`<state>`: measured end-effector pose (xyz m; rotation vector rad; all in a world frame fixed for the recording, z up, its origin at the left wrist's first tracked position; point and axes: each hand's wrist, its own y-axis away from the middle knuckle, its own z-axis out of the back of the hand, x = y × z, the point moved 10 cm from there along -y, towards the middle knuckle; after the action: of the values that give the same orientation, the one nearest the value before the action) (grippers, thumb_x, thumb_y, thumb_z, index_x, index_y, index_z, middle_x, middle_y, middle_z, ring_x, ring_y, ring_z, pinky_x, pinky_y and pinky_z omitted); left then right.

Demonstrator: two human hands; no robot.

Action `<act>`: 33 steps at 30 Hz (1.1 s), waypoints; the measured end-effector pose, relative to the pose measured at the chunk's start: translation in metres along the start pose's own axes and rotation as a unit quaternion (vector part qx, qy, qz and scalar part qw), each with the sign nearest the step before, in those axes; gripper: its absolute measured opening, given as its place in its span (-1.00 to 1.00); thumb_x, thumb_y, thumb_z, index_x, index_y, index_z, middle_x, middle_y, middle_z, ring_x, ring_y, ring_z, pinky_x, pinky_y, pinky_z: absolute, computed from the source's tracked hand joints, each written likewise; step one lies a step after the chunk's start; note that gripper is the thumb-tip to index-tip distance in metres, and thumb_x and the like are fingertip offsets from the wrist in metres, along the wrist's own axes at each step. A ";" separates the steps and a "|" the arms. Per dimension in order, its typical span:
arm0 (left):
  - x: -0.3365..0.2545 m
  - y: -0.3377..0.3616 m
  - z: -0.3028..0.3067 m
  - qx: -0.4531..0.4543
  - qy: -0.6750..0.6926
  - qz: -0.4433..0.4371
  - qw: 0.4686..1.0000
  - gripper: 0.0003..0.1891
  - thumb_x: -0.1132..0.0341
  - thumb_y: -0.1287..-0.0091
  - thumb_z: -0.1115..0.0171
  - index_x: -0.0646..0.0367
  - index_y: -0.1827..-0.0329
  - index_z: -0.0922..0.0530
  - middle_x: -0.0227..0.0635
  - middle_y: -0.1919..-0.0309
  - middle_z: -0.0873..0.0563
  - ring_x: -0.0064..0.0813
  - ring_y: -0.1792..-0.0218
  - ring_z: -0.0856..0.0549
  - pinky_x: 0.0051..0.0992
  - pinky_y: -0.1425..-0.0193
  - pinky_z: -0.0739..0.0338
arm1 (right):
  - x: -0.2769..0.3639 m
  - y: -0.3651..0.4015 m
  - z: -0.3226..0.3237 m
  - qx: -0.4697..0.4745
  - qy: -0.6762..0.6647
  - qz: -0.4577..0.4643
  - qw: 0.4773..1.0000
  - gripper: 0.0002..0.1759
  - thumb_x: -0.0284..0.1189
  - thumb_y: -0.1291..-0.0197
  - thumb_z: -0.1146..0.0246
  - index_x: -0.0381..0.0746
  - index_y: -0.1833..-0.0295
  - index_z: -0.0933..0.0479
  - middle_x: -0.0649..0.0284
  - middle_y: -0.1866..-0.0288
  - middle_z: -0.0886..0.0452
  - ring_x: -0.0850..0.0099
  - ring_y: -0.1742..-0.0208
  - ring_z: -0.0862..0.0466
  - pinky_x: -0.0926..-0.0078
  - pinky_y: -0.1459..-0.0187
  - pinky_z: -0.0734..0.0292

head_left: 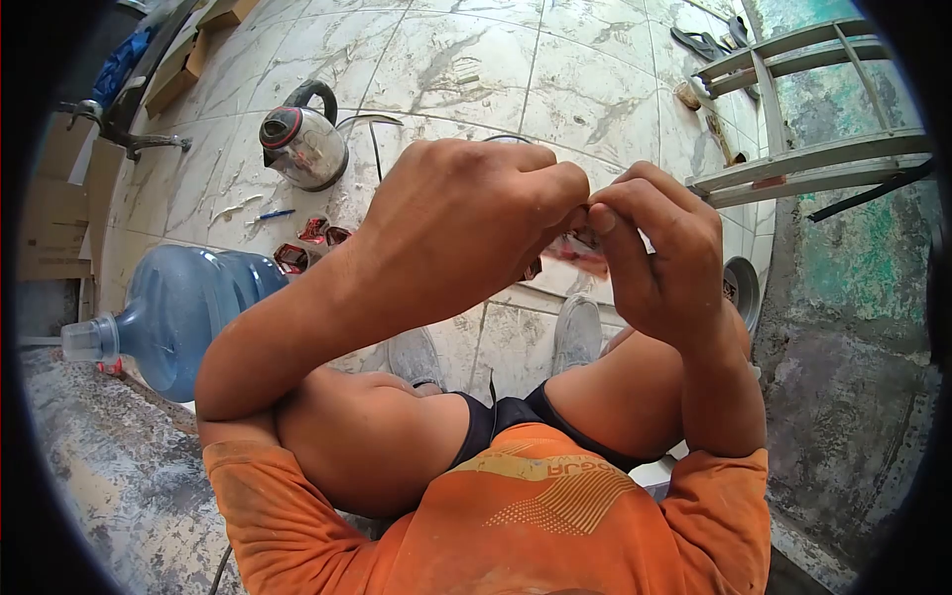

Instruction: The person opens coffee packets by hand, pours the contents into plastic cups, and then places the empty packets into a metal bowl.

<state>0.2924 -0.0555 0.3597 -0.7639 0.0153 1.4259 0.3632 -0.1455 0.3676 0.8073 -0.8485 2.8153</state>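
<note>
Both of my hands are raised in front of me, their fingertips meeting. My left hand (481,213) is closed, its back toward the camera and its fingers curled. My right hand (659,253) pinches with thumb and index finger right beside it. Whatever is between the fingertips is too small and too covered to make out. Below and behind the hands lies a reddish flat thing (580,260), partly hidden. Several shiny dark red pieces (312,232), perhaps wrappers, lie on the floor beyond my left forearm.
A steel electric kettle (315,149) stands on the tiled floor (466,59). A blue water jug (188,307) lies at left, near a blue pen (276,214). A metal ladder (793,159) and a round metal bowl (742,288) are at right; sandals (702,44) lie behind.
</note>
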 end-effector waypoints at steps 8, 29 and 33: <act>-0.010 0.005 -0.001 -0.053 0.004 -0.056 0.997 -0.87 0.38 -0.25 -0.44 0.15 0.29 -0.61 -0.34 0.49 -0.61 -0.23 0.54 -0.66 -0.27 0.48 -0.51 | -0.006 0.000 -0.005 0.000 -0.057 -0.045 0.997 -0.90 -0.56 -0.28 -0.34 -0.32 0.32 -0.61 0.12 0.48 -0.56 0.13 0.49 -0.59 0.29 0.42 -0.44; 0.006 0.000 -0.010 -0.073 0.108 -0.006 0.991 -0.78 0.36 -0.37 -0.50 0.23 0.31 -0.58 -0.23 0.54 -0.62 -0.24 0.58 -0.65 -0.31 0.50 -0.50 | -0.042 0.007 0.018 -0.142 -0.149 -0.150 0.967 -0.77 -0.38 -0.51 -0.34 -0.33 0.16 -0.69 0.29 0.39 -0.70 0.54 0.35 -0.64 0.53 0.26 -0.54; -0.016 0.001 0.005 -0.094 0.083 -0.070 0.990 -0.79 0.40 -0.34 -0.52 0.22 0.35 -0.60 -0.28 0.58 -0.56 -0.35 0.62 -0.56 -0.35 0.53 -0.39 | -0.084 0.024 0.085 -0.281 -0.201 -0.222 0.912 -0.74 -0.33 -0.57 -0.27 -0.27 0.12 -0.74 0.37 0.29 -0.74 0.67 0.38 -0.51 0.65 0.31 -0.42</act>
<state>0.2864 -0.0676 0.3699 -1.0195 -0.0440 1.2384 0.4687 -0.2061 0.3722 1.2836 -1.2504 1.8907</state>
